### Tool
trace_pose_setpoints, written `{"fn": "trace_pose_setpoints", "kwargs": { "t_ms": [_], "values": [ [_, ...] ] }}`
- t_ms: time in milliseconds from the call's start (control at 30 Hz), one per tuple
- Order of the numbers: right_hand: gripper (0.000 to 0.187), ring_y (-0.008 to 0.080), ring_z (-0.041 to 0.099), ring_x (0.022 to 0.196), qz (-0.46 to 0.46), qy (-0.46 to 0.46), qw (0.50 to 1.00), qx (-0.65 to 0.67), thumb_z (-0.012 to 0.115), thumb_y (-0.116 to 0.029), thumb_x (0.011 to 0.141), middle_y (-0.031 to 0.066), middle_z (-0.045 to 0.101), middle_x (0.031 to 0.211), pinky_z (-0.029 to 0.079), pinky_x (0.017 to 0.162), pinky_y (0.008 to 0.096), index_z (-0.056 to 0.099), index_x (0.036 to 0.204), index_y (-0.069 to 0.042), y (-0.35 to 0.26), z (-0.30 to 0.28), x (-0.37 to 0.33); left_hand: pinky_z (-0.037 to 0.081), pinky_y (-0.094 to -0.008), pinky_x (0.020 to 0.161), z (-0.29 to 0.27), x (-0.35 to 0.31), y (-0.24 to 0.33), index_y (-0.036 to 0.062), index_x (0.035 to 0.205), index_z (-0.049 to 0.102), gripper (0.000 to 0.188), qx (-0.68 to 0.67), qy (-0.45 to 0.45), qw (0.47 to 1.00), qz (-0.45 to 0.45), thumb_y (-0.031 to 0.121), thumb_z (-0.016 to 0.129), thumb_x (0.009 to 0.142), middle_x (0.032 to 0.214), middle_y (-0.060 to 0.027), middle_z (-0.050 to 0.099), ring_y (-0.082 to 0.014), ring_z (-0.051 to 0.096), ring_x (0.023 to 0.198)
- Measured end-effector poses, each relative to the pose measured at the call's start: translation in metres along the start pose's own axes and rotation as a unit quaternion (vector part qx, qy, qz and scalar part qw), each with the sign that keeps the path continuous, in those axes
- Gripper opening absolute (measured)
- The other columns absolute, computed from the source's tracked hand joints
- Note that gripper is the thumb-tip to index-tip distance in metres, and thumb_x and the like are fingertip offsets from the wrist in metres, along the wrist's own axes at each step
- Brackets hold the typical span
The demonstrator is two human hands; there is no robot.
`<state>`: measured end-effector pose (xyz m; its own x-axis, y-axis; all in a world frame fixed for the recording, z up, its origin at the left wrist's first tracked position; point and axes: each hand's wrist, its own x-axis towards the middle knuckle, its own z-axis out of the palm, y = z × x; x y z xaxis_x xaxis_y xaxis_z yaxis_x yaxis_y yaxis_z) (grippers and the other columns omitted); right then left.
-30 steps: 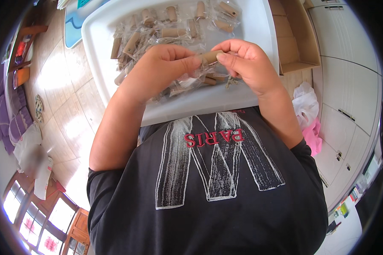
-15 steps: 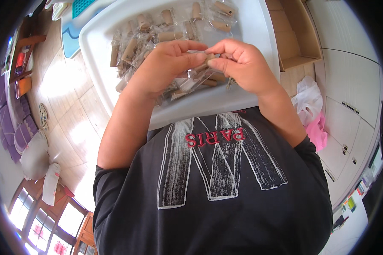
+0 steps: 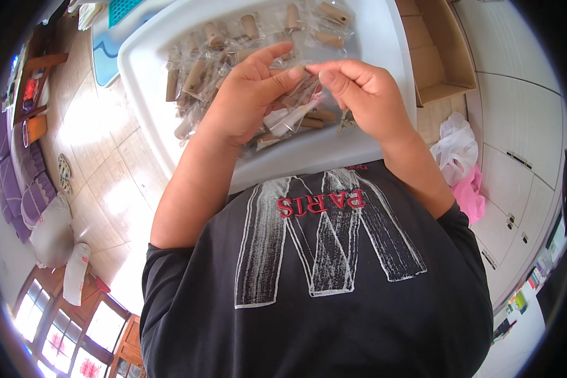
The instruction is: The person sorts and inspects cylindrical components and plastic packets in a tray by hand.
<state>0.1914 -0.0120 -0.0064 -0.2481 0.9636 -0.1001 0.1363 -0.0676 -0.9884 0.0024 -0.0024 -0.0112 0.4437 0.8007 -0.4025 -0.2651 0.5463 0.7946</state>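
Observation:
Both my hands are over a white plastic tub (image 3: 142, 101) holding several short brown rolls (image 3: 250, 27) in clear plastic wrappers. A clear plastic bag (image 3: 299, 101) spans the space between my hands. My left hand (image 3: 246, 97) holds it with the thumb along its edge, while the index finger sticks out free. At the bag's upper edge, my right hand (image 3: 362, 97) pinches with thumb and index finger. What lies inside the bag is partly hidden by glare and my fingers. A small dried greenish-brown sprig (image 3: 344, 123) shows just below my right hand.
Right of the tub stands an open cardboard box (image 3: 444, 63), with white and pink plastic bags (image 3: 457, 148) below it. Pale cabinets (image 3: 520, 126) line the right side. A blue-and-white mat (image 3: 107, 50) sits left of the tub; a slipper (image 3: 64, 173) lies on the tiled floor.
My fingers, close together before, have spread somewhat apart. My left index finger has lifted, and my right hand has shifted slightly right along the bag's edge.

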Motion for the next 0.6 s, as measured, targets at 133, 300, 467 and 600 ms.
{"fn": "trace_pose_setpoints", "kwargs": {
  "t_ms": [133,300,467,600],
  "values": [
    [0.02,0.0016,0.039,0.055,0.02,0.024,0.997,0.075,0.06,-0.014,0.085,-0.0048,0.05,0.062,0.032,0.049,0.0176,0.063,0.101,-0.003,0.002,0.003,0.0,0.048,-0.0236,0.072,0.003,-0.001,0.0,-0.0057,0.132,0.027,0.054,0.018,0.024,1.0,-0.007,0.013,0.053,0.089,0.096,-0.0085,0.059,-0.0116,0.059,0.084],
    [0.021,0.0014,0.038,0.053,-0.113,0.144,0.983,0.015,0.062,-0.014,0.084,-0.0059,0.049,0.061,0.031,0.048,0.0179,0.063,0.101,-0.003,0.0,0.001,-0.004,0.046,-0.0204,0.067,0.005,0.001,-0.003,-0.0053,0.133,0.026,0.055,-0.006,0.05,0.998,0.021,0.013,0.054,0.089,0.095,-0.0084,0.059,-0.0094,0.058,0.08],
    [0.022,0.0014,0.042,0.056,-0.009,0.0,1.0,-0.004,0.065,-0.013,0.081,-0.0053,0.052,0.063,0.032,0.049,0.018,0.063,0.1,-0.002,0.015,0.006,-0.002,0.048,-0.024,0.073,0.0,0.002,-0.003,-0.0114,0.133,0.017,0.068,0.026,0.033,0.998,0.038,0.012,0.059,0.086,0.094,-0.0161,0.062,-0.0151,0.06,0.083],
    [0.021,0.0016,0.043,0.057,0.001,-0.008,0.997,0.073,0.066,-0.014,0.081,-0.0045,0.053,0.064,0.033,0.049,0.018,0.063,0.098,-0.002,0.016,0.009,0.0,0.047,-0.0233,0.072,0.004,0.003,-0.005,-0.0134,0.132,0.017,0.069,0.03,0.063,0.997,0.043,0.012,0.06,0.085,0.095,-0.0159,0.063,-0.0138,0.059,0.082]
  ]
}}
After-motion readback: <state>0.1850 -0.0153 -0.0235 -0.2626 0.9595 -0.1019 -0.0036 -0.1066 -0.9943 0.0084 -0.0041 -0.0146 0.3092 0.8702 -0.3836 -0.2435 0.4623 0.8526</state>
